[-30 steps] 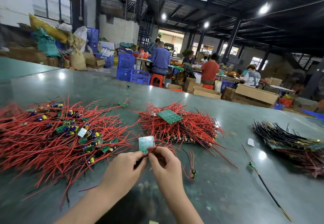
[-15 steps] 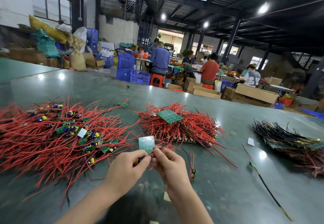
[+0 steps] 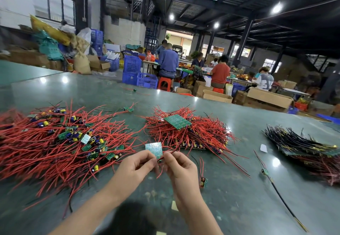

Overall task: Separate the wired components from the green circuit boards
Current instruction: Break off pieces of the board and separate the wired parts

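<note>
1. Glossy green table [image 3: 230, 198], with tangled red-wire piles [image 3: 46, 148] left and centre.
2. Left hand [image 3: 132, 170] pinches the small flat green board [image 3: 154, 149] (held upright above the table).
3. Right hand [image 3: 179, 168] pinches a thin red wire [image 3: 176, 147] at the board's lower edge.

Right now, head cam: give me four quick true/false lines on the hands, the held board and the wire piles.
1. Both hands, left hand and right hand, hold the small green board. True.
2. The big loose red wire pile lies on the person's right. False: it lies on the left.
3. A larger green board sits on top of the middle red pile. True.
4. The black-wire pile touches the hands. False: it lies apart, far right.
</note>
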{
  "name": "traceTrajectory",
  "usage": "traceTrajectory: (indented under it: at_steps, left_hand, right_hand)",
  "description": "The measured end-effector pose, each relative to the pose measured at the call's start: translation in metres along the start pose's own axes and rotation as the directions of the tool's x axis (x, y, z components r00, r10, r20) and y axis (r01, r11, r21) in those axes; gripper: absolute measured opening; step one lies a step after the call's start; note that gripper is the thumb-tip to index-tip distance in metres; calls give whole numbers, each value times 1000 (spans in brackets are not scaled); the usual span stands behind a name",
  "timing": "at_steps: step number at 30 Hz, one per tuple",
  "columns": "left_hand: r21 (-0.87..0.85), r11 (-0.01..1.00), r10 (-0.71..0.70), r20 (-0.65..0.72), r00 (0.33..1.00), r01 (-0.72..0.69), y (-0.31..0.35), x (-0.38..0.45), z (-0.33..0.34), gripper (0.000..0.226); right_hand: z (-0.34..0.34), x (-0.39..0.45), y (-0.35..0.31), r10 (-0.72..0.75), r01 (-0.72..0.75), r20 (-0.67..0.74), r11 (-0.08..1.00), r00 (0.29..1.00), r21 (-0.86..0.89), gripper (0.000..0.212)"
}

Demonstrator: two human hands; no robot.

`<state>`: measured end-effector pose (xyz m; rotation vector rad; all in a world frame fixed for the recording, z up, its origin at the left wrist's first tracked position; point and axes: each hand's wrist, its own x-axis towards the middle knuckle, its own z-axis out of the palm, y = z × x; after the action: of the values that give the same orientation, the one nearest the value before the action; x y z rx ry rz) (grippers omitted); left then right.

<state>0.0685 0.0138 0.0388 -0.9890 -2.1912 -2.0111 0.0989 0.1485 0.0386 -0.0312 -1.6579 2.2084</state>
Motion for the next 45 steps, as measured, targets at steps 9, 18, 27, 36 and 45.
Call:
traceTrajectory:
  at_steps: [9, 18, 27, 36, 45]
  left_hand:
    - [557, 830, 66, -133, 989, 19, -12, -1, -6, 23]
    - [509, 861, 138, -193, 971, -22, -6, -1, -5, 36]
    - [532, 847, 129, -172, 977, -18, -8, -1, -9, 28]
    - [491, 870, 60, -178, 982, 36, -6, -1, -10, 26]
    - [542, 840, 72, -153, 986, 23, -13, 0, -15, 28]
  right_hand:
    - [-6, 5, 1, 5, -13, -209, 999, 978, -37, 12]
    - [-1, 7, -5, 346, -268, -40, 791, 938, 551, 9]
    - [-12, 12, -9, 228, -163, -113, 894, 967, 418, 5]
    - [-16, 15, -1, 184, -104, -247, 947, 951, 303, 11]
    - [-19, 16, 1, 231, -166, -216, 945, 949, 282, 7]
